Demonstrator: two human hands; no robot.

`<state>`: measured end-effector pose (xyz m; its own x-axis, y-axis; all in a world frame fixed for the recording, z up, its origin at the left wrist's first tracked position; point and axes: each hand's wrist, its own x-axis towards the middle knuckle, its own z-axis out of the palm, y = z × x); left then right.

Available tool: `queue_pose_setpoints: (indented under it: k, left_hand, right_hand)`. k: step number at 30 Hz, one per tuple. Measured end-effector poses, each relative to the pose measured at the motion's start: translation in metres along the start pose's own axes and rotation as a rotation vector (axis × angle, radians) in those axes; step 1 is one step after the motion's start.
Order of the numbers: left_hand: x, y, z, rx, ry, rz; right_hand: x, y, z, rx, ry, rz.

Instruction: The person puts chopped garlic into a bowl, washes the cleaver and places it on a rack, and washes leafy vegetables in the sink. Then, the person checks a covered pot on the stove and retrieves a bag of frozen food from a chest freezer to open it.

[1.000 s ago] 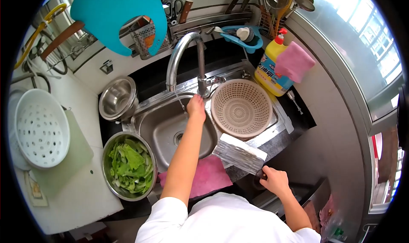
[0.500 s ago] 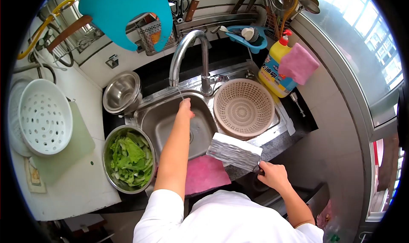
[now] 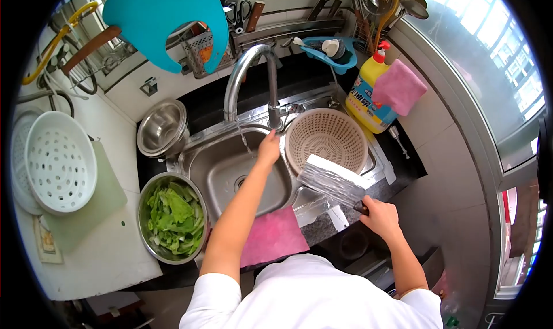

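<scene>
My left hand (image 3: 268, 150) is over the right rim of the sink basin (image 3: 222, 167), close to the base of the faucet (image 3: 233, 87). Its fingers look pressed together, and whatever they may hold is hidden. A thin stream of water falls from the spout to the left of the hand. My right hand (image 3: 380, 216) grips the dark handle of a wide cleaver (image 3: 331, 182), whose wet blade points left over the front edge of the beige basket (image 3: 326, 142). A pink cloth (image 3: 273, 237) lies at the sink's front edge.
A steel bowl of green leaves (image 3: 175, 216) stands left of the sink, with stacked steel bowls (image 3: 161, 127) behind it. A white colander (image 3: 60, 162) is at the far left. Behind the basket stands a yellow bottle (image 3: 368, 101) with a pink cloth (image 3: 400, 87) draped on it.
My left hand moved left into the water stream, then back right to beside the faucet base. My right hand has raised the cleaver up and to the right, over the basket's front edge.
</scene>
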<state>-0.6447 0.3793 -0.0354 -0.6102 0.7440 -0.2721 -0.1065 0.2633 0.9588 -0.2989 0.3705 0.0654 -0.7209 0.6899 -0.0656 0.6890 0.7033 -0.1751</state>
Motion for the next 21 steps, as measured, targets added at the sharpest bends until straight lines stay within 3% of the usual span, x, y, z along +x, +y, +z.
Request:
queue_pose_setpoints:
  k: [3,10,13,17,21]
  left_hand:
    - [0.040,-0.010,0.054,-0.049,0.023,0.192]
    - [0.065,0.021,0.106,0.101,0.008,0.111]
    - [0.040,0.017,0.079,-0.374,0.123,0.031]
    - [0.008,-0.045,-0.006,-1.084,0.316,-0.368]
    - [0.030,-0.133,-0.080,-1.123,0.758,-0.551]
  right_hand:
    - [-0.016,0.009,-0.003,-0.029,-0.002,0.091]
    - [-0.046,0.006,-0.003,0.052,-0.006,0.236]
    - [-0.049,0.004,-0.004,0.057,-0.024,0.221]
    - [-0.040,-0.004,-0.003,0.045,-0.048,0.108]
    - [-0.019,-0.019,0.004,0.045,-0.066,-0.027]
